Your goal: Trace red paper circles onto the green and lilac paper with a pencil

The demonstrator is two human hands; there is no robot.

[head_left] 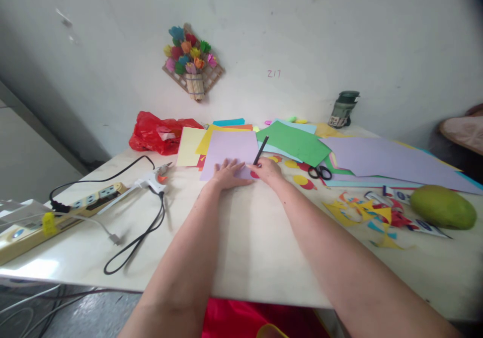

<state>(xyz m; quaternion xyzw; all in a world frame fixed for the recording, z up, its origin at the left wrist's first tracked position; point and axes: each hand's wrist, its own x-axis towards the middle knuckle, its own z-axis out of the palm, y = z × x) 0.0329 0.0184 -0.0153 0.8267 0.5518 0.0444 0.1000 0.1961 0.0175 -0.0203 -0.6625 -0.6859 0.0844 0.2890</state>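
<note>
Beyond paper (234, 144), vase (195, 87) of flowers (185, 49)

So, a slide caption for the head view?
Left hand resting on lilac paper, right hand holding a black pencil.

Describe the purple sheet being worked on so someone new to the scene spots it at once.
On the white table, look between the red plastic bag and the black scissors. There the purple sheet lies under the spread left hand; the right hand, at its corner, holds a black pen or pencil. Unlike the purple paper farther right, it has a hand on it.
</note>
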